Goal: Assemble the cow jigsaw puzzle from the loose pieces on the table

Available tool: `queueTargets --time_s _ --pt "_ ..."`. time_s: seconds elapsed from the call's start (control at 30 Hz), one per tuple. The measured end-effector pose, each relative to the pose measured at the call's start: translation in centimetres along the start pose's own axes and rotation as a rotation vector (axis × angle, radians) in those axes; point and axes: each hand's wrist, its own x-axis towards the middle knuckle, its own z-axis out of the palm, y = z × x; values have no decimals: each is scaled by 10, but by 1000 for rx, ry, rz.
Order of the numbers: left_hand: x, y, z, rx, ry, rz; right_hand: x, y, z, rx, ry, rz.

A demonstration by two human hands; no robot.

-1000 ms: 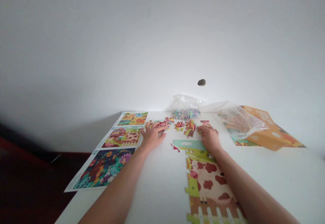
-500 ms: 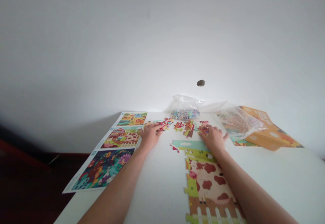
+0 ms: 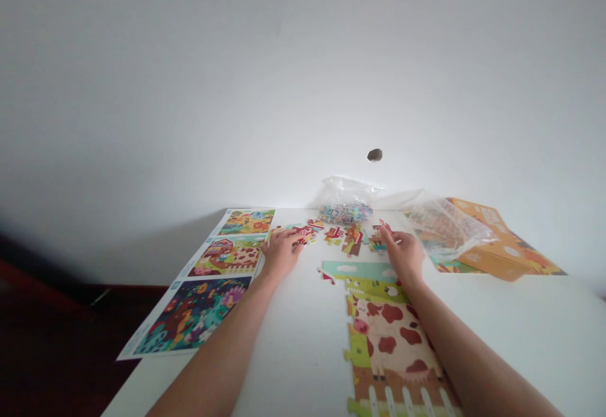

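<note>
A partly joined jigsaw puzzle (image 3: 389, 335) with a spotted cow and a white fence lies on the white table, below my right forearm. My right hand (image 3: 406, 254) pinches a red puzzle piece (image 3: 385, 225) between thumb and fingers, slightly above other loose pieces. On the left, my left hand (image 3: 281, 250) rests with fingers spread at a cluster of red barn pieces (image 3: 307, 233). Between the hands lie more loose puzzle pieces (image 3: 353, 239). Whether the left fingertips press on a piece is hard to make out.
A printed sheet (image 3: 222, 257) with three pictures lies at the left table edge. Against the wall stands a clear bag (image 3: 344, 210) of puzzle pieces. At the right, another plastic bag (image 3: 449, 228) partly covers an orange box (image 3: 509, 253). The wall has a small hole (image 3: 374, 154).
My right hand has turned and lifted a red puzzle piece off the table, now pinched at its fingertips. My left hand has stayed almost in place.
</note>
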Motion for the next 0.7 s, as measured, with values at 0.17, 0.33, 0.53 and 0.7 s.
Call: queueTargets --time_s 0.17,0.33,0.53,0.7 --pt "-1 2 -1 11 -2 -12 -5 -1 9 -34 -111 -256" --pt "-1 3 -2 15 -9 0 -10 -2 9 -278 -204 -261" --pt "-1 4 -3 17 -16 -4 -12 -7 1 -393 -254 -183" --pt "-2 5 -5 13 -17 5 -12 -8 0 -401 -277 -180"
